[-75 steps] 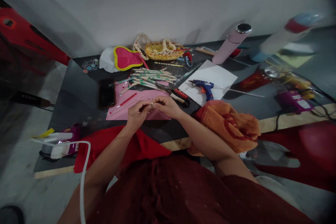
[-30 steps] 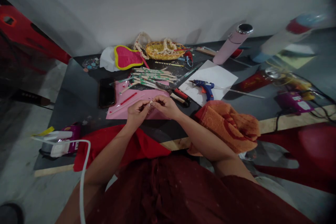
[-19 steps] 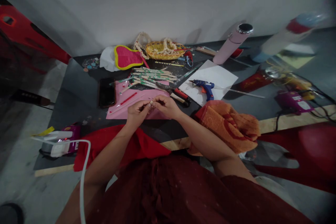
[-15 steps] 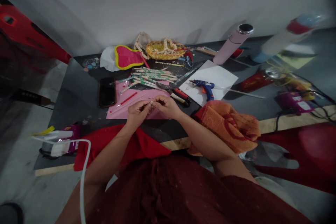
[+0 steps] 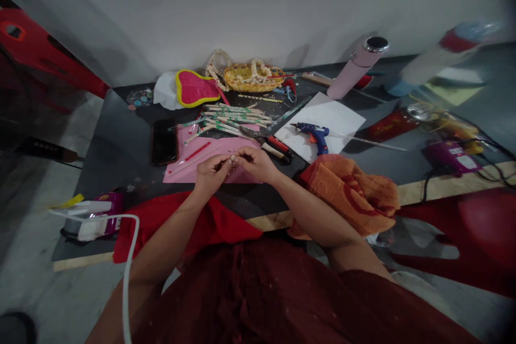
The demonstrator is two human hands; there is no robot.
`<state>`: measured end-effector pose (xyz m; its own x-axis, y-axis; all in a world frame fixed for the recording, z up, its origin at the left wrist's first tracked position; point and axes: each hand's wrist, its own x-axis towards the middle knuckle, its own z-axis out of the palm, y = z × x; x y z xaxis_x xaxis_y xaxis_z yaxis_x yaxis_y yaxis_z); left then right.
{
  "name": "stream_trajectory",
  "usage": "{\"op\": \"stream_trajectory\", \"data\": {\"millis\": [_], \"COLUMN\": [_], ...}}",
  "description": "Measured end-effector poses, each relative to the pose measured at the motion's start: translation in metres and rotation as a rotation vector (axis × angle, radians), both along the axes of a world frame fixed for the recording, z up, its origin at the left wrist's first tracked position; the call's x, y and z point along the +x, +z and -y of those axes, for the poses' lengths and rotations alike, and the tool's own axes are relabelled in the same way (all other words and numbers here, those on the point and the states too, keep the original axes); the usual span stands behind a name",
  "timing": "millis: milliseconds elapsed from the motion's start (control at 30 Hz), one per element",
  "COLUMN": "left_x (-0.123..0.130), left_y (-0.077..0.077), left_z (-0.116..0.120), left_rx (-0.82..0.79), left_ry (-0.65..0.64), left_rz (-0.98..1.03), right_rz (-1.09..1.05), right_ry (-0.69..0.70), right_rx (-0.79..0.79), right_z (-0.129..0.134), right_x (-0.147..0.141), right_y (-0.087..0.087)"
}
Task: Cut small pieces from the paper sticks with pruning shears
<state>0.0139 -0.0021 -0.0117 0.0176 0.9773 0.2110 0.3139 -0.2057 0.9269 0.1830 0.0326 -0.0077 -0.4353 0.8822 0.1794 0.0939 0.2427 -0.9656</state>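
My left hand [image 5: 209, 173] and my right hand [image 5: 255, 164] meet above a pink sheet [image 5: 242, 145], their fingertips pinching a small pale piece [image 5: 233, 159]. Its exact shape is too small to make out, and my fingers hide part of it. A thin red stick [image 5: 197, 151] lies on the sheet to the left of my hands. Just beyond my right hand rest red-handled shears [image 5: 264, 137], and a bundle of green-patterned wooden sticks [image 5: 234, 117] lies past the sheet's far edge.
The dark table [image 5: 121, 172] also holds a black phone [image 5: 164, 142], a blue glue gun [image 5: 316, 135] on a white board [image 5: 322, 113], a woven basket [image 5: 252, 78] and a pink flask [image 5: 357, 68]. An orange towel [image 5: 346, 193] and red cloth [image 5: 177, 223] lie at the near edge.
My fingers have shifted slightly around the small piece, and my hands have stayed together above the pink sheet. The view has moved a little.
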Motion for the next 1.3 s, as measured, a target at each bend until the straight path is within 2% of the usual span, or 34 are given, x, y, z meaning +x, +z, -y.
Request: {"op": "stream_trajectory", "data": {"millis": [300,1300], "left_x": [-0.0005,-0.001], "left_y": [0.0001,0.0033], "left_z": [0.0001,0.0], "left_rx": [-0.014,0.005], "left_ry": [-0.021,-0.018], "left_rz": [-0.009,-0.094], "right_rz": [0.041,0.071], "right_ry": [-0.007,0.005], "right_rx": [0.06,0.085], "right_z": [-0.0014,-0.003], "right_x": [0.0015,0.0029], "right_y": [0.0007,-0.0044]}}
